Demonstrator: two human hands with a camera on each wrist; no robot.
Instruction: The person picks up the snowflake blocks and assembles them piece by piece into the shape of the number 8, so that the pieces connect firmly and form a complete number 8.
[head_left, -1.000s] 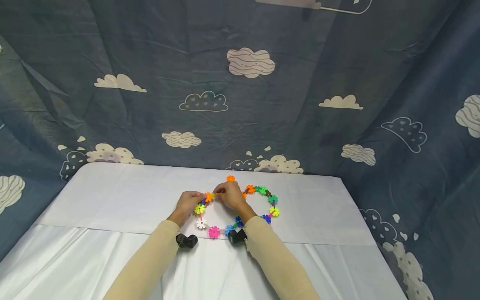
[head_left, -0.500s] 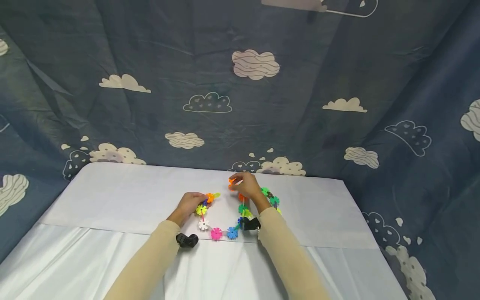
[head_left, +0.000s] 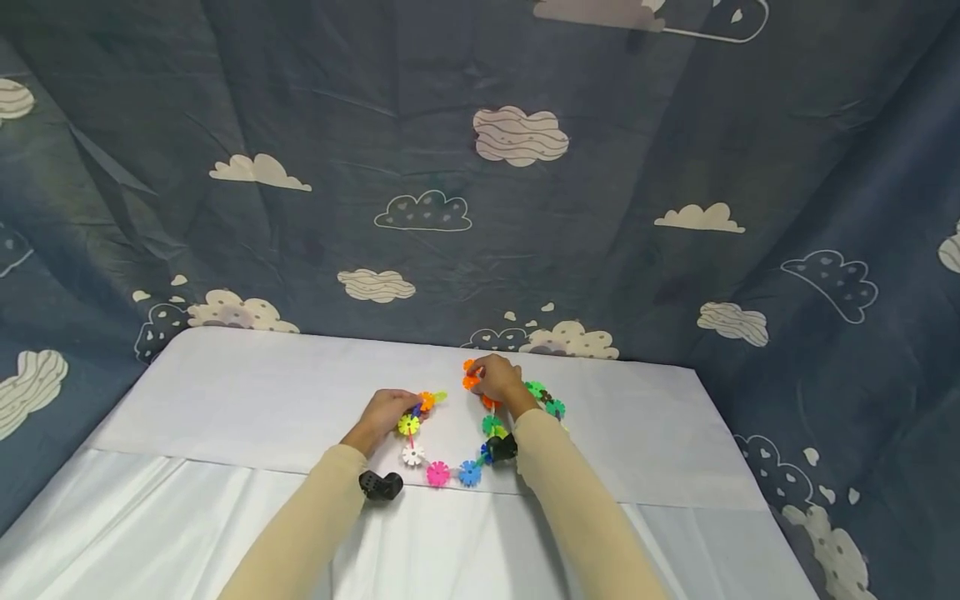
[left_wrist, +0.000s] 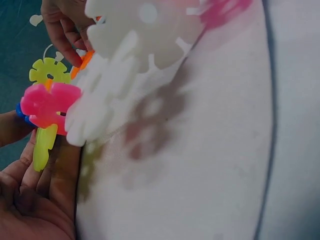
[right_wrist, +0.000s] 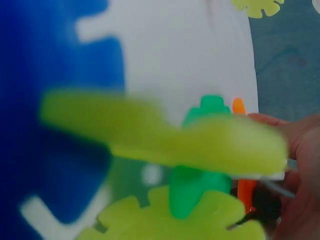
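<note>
A chain of flower-shaped interlocking discs lies in a loop on the white cloth. My left hand point(head_left: 382, 417) grips its left end, by an orange disc point(head_left: 427, 402) with a yellow-green disc point(head_left: 440, 397) at the tip. In the left wrist view that hand's fingers hold a blue disc point(left_wrist: 22, 114) beside a pink disc point(left_wrist: 50, 106). My right hand point(head_left: 501, 382) pinches an orange disc point(head_left: 470, 382) at the far side of the loop; another orange disc point(head_left: 469, 365) shows just beyond. The right fingertips are partly hidden. Yellow and blue discs fill the right wrist view, blurred.
White point(head_left: 412, 455), pink point(head_left: 438, 474) and light blue point(head_left: 470, 473) discs form the loop's near side. Green discs point(head_left: 555, 408) of a second loop show right of my right forearm. A cloud-print curtain point(head_left: 450, 275) hangs behind the table.
My right hand has left the chain's left end beside my left hand and moved right to the orange discs. My left hand keeps its grip. The head view has shifted slightly.
</note>
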